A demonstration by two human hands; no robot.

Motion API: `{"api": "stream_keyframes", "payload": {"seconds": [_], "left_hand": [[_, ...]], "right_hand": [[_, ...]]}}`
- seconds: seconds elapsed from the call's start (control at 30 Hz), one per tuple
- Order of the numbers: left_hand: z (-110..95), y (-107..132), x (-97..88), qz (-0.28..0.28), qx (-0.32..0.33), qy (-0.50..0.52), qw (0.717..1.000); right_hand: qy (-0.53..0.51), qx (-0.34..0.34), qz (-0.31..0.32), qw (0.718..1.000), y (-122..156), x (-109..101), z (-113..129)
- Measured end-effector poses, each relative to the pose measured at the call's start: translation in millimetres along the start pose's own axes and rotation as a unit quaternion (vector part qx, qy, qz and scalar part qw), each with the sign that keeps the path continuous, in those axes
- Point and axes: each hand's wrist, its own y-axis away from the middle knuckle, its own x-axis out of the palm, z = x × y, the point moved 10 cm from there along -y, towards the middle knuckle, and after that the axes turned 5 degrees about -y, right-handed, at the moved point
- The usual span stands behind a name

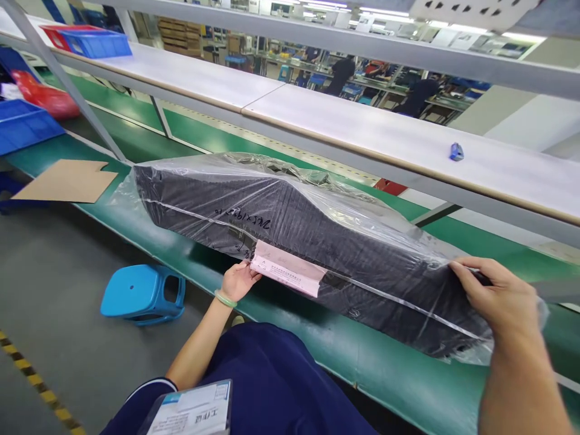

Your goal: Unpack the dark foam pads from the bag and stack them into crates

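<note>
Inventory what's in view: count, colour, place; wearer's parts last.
long workbench: one, green, front
long plastic-wrapped bundle: one, black, over workbench
printed paper slip: one, pink, on bundle
cardboard sheet: one, brown, workbench's left
plastic stool: one, blue, floor
long shelf: one, white, beyond workbench
small object: one, blue, on shelf
plastic bins: at least two blue, one red, left
plastic bag: one, red, left
striped tape: one, yellow-black, floor
co-workers: several, mostly dark clothing, background
perforated container: one, white, top right
badge: one, whitish, bottom edge
bangle: one, green, left wrist
left hand: one, bare, at slip's corner
right hand: one, bare, bundle's right end
</note>
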Motion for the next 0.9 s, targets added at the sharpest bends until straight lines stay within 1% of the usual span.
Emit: {"api": "stream_keyframes", "payload": {"seconds": [0.13, 0.23, 0.27, 0.3, 0.33, 0.37, 0.4, 0.43, 0.47, 0.53, 0.57, 0.6, 0.63, 0.67, 0.7, 0.73, 0.77, 0.8, 0.83, 0.87, 0.9], "left_hand": [[-1, 1, -3.0, -0.006, -0.007, -0.014, 1.0], [-1, -3, -8.0, -0.006, -0.009, -0.048, 0.999], [0, -5, -12.4, -0.012, -0.011, -0.077, 0.997], [3, -6, -19.1, -0.025, -0.019, -0.129, 0.991], [7, -7, -28.1, -0.044, -0.032, -0.199, 0.979], [12, -6, -38.6, -0.065, -0.049, -0.274, 0.958], [16, -4, -49.6, -0.085, -0.067, -0.344, 0.933], [20, 0, -60.2, -0.102, -0.083, -0.4, 0.907], [22, 5, -69.6, -0.114, -0.094, -0.438, 0.887], [22, 18, -84.2, -0.127, -0.103, -0.469, 0.868], [21, 25, -89.5, -0.122, -0.112, -0.485, 0.858], [17, 31, -93.0, -0.11, -0.122, -0.504, 0.848], [11, 37, -94.5, -0.09, -0.128, -0.523, 0.838], [0, 41, -94.7, -0.071, -0.123, -0.544, 0.827], [-17, 43, -94.3, -0.061, -0.103, -0.564, 0.817], [-41, 43, -94.0, -0.066, -0.066, -0.581, 0.808], [-71, 42, -94.8, -0.093, -0.012, -0.593, 0.8], [-104, 42, -97.2, -0.136, 0.048, -0.603, 0.784], [-139, 44, -100.7, -0.192, 0.108, -0.613, 0.759], [-172, 47, -104.5, -0.252, 0.162, -0.625, 0.721], [-201, 52, -107.7, -0.308, 0.204, -0.641, 0.673]], "right_hand": [[0.003, 0.018, 0.017, 1.0, 4, 4, -1], [-0.001, 0.036, 0.022, 0.999, 7, 5, -5], [-0.005, 0.041, 0.024, 0.999, 9, 6, -8], [-0.01, 0.046, 0.031, 0.998, 12, 9, -12], [-0.017, 0.054, 0.045, 0.997, 17, 13, -16], [-0.026, 0.064, 0.069, 0.995, 23, 20, -22], [-0.039, 0.074, 0.108, 0.991, 31, 30, -27], [-0.053, 0.086, 0.162, 0.982, 43, 45, -32], [-0.063, 0.1, 0.224, 0.967, 57, 61, -38], [-0.064, 0.128, 0.332, 0.932, 90, 92, -47], [-0.06, 0.14, 0.362, 0.92, 104, 103, -51], [-0.056, 0.151, 0.375, 0.913, 115, 111, -54], [-0.057, 0.159, 0.375, 0.912, 122, 118, -56], [-0.063, 0.162, 0.368, 0.914, 126, 123, -54], [-0.075, 0.161, 0.36, 0.916, 128, 129, -51], [-0.085, 0.158, 0.353, 0.918, 128, 135, -47], [-0.091, 0.153, 0.345, 0.922, 126, 141, -42], [-0.093, 0.145, 0.336, 0.926, 123, 148, -37], [-0.09, 0.134, 0.325, 0.932, 118, 154, -32], [-0.085, 0.121, 0.313, 0.938, 113, 161, -26], [-0.079, 0.105, 0.303, 0.944, 107, 169, -19]]}}
